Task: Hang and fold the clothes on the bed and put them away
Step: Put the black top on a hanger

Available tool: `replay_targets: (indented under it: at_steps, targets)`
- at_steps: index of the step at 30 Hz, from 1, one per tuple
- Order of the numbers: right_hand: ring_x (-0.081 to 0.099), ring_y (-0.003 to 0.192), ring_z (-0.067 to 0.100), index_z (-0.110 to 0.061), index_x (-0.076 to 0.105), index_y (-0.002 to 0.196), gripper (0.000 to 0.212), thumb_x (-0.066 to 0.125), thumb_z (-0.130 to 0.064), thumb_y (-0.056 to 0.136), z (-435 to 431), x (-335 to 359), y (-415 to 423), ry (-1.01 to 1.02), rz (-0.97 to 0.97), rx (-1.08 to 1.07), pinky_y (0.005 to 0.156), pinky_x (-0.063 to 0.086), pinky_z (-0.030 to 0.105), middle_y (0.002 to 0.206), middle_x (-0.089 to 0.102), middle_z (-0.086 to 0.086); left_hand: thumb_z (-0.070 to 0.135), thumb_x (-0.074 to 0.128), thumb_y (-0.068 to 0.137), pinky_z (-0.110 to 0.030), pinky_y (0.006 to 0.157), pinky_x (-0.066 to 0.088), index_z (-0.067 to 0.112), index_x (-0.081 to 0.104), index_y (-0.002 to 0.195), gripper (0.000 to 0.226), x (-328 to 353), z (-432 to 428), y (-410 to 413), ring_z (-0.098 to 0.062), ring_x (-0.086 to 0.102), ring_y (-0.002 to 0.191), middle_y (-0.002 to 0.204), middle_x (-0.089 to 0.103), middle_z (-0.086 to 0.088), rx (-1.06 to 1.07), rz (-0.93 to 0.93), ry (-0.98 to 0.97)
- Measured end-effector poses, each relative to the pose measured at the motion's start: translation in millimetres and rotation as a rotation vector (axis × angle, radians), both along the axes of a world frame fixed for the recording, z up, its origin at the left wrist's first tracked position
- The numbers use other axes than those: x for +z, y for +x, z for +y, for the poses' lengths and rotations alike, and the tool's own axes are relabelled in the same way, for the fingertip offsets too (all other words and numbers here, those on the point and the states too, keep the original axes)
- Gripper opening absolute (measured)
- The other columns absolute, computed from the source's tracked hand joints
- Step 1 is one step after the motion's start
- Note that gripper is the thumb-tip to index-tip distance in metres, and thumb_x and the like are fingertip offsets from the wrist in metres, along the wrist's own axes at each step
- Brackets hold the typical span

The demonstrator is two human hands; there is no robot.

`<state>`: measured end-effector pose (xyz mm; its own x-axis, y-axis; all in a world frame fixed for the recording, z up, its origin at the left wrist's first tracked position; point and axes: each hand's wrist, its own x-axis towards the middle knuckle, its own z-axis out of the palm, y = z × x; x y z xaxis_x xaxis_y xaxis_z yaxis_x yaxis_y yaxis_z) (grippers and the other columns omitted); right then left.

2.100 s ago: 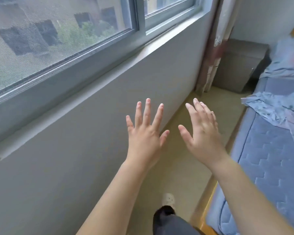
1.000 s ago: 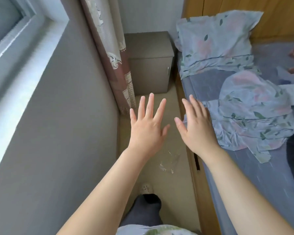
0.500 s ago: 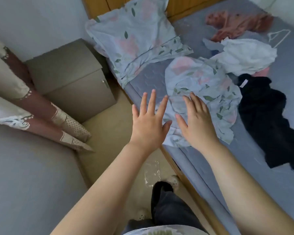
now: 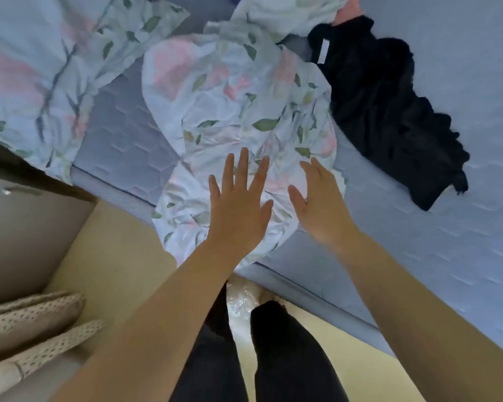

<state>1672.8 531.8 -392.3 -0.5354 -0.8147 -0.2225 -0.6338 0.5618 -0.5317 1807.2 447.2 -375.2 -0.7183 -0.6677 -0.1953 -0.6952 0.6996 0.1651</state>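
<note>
Over the near edge of the bed (image 4: 418,242), the left hand (image 4: 238,207) and the right hand (image 4: 323,207) are held side by side above a crumpled floral cloth (image 4: 230,105), with the fingers (image 4: 243,169) straight, spread and gripping nothing; whether the cloth is touched cannot be told. A black garment (image 4: 389,111) is seen lying on the bed just right of the floral cloth, and a white garment (image 4: 288,13) at its far end.

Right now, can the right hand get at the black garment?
Probably yes: the right hand is open and empty above the floral cloth, and the black garment lies uncovered just beyond it, nothing between.
</note>
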Motion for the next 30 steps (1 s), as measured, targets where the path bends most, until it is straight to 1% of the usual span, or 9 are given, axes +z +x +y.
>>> replay_targets:
  at_steps: [4, 8, 13, 17, 23, 26, 28, 29, 30]
  targets:
    - [0.016, 0.144, 0.029, -0.006, 0.025, 0.148, 0.059, 0.045, -0.031, 0.099, -8, -67, -30, 0.122, -0.077, -0.152, 0.118, 0.014, 0.037, 0.157, 0.018, 0.015, 0.044, 0.036, 0.099, -0.055, 0.115, 0.004, 0.026, -0.010, 0.151, 0.072, -73, -27, -51, -0.031, -0.011, 0.147, 0.159, -0.015, -0.009, -0.104, -0.034, 0.043]
    - [0.020, 0.143, 0.031, -0.005, 0.026, 0.147, 0.059, 0.046, -0.030, 0.098, -17, -125, -59, 0.193, -0.074, -0.265, 0.117, 0.017, 0.040, 0.156, 0.020, 0.016, 0.045, 0.036, 0.099, -0.055, 0.115, 0.003, 0.028, -0.011, 0.151, 0.072, -145, -51, -101, -0.031, -0.013, 0.146, 0.159, -0.016, -0.009, -0.191, -0.079, 0.068]
    - [0.015, 0.143, 0.032, -0.007, 0.025, 0.146, 0.061, 0.050, -0.029, 0.095, -23, -182, -101, 0.256, 0.012, -0.339, 0.116, 0.015, 0.043, 0.157, 0.012, 0.017, 0.067, 0.038, 0.088, -0.066, 0.109, 0.006, 0.037, -0.018, 0.148, 0.087, -228, -69, -157, -0.034, -0.017, 0.145, 0.157, -0.024, -0.006, -0.221, -0.156, 0.117]
    - [0.008, 0.145, 0.028, -0.010, 0.016, 0.150, 0.071, 0.055, -0.027, 0.093, -22, -215, -139, 0.208, -0.056, -0.554, 0.116, 0.019, 0.045, 0.159, 0.002, 0.011, 0.079, 0.037, 0.079, -0.072, 0.105, 0.006, 0.040, -0.020, 0.146, 0.097, -277, -68, -184, -0.033, -0.019, 0.144, 0.156, -0.027, -0.003, -0.208, -0.186, 0.189]
    - [0.004, 0.147, 0.025, -0.015, 0.011, 0.151, 0.087, 0.066, -0.030, 0.085, -8, -238, -210, 0.209, 0.193, -0.708, 0.119, 0.007, 0.049, 0.160, 0.001, 0.008, 0.086, 0.020, 0.075, -0.076, 0.102, 0.002, 0.039, -0.021, 0.146, 0.094, -315, -66, -188, -0.036, -0.025, 0.142, 0.156, -0.027, -0.008, -0.227, -0.246, 0.118]
    - [0.003, 0.147, 0.027, -0.020, 0.006, 0.152, 0.097, 0.070, -0.035, 0.080, -6, -242, -251, 0.258, 0.309, -0.696, 0.117, 0.003, 0.051, 0.160, 0.000, 0.010, 0.086, 0.016, 0.075, -0.076, 0.101, 0.002, 0.038, -0.026, 0.143, 0.093, -322, -65, -191, -0.037, -0.025, 0.141, 0.155, -0.027, -0.010, -0.236, -0.268, 0.085]
    - [0.007, 0.146, 0.030, -0.026, 0.001, 0.152, 0.102, 0.071, -0.038, 0.078, -6, -248, -271, 0.289, 0.280, -0.665, 0.116, 0.009, 0.052, 0.160, -0.003, 0.011, 0.086, 0.014, 0.075, -0.076, 0.101, 0.002, 0.038, -0.032, 0.138, 0.091, -325, -66, -192, -0.037, -0.026, 0.141, 0.155, -0.029, -0.010, -0.240, -0.286, 0.068]
    - [0.016, 0.144, 0.031, -0.029, 0.000, 0.152, 0.101, 0.070, -0.035, 0.079, -7, -250, -278, 0.276, 0.208, -0.666, 0.115, 0.018, 0.050, 0.160, 0.000, 0.011, 0.085, 0.014, 0.076, -0.076, 0.101, 0.002, 0.038, -0.034, 0.135, 0.090, -325, -66, -192, -0.037, -0.027, 0.141, 0.154, -0.030, -0.011, -0.242, -0.296, 0.065]
    - [0.029, 0.138, 0.032, -0.032, -0.001, 0.152, 0.099, 0.068, -0.028, 0.082, -8, -251, -283, 0.256, 0.142, -0.677, 0.111, 0.029, 0.047, 0.158, 0.010, 0.011, 0.085, 0.013, 0.076, -0.076, 0.101, 0.002, 0.038, -0.034, 0.134, 0.089, -325, -66, -192, -0.037, -0.027, 0.141, 0.154, -0.030, -0.011, -0.245, -0.305, 0.065]
